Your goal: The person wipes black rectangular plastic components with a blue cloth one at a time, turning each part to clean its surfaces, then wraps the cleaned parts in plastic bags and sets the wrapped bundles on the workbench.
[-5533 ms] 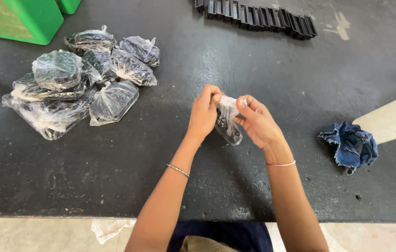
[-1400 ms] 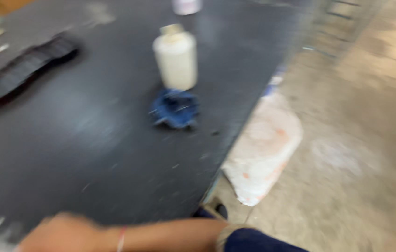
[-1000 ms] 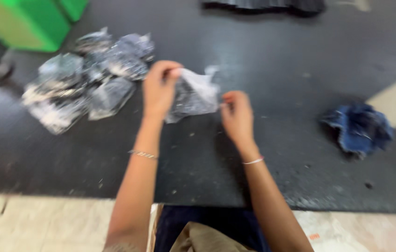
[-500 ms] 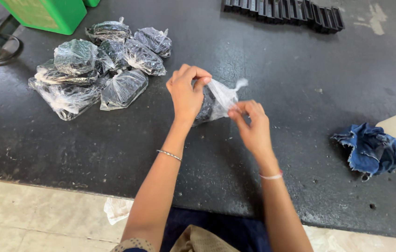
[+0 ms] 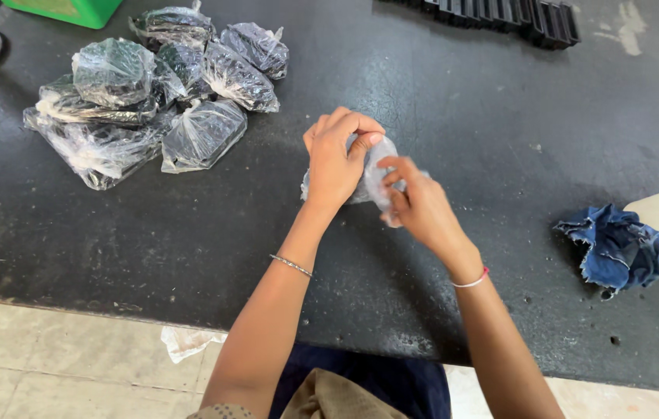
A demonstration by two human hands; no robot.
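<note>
One clear bag (image 5: 376, 174), spread wider half a second ago, is now bunched between both hands above the dark bench (image 5: 500, 140): left hand (image 5: 337, 159) and right hand (image 5: 415, 206) clamped on it. Filled bags (image 5: 151, 101) lie left, blue rag (image 5: 616, 248) right.

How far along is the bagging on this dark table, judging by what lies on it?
Done: a pile of filled clear bags lies at the table's far left. In hand: the left hand and right hand both grip one more clear bag, apparently closing it. Left: a row of black parts sits unbagged at the far edge.
</note>
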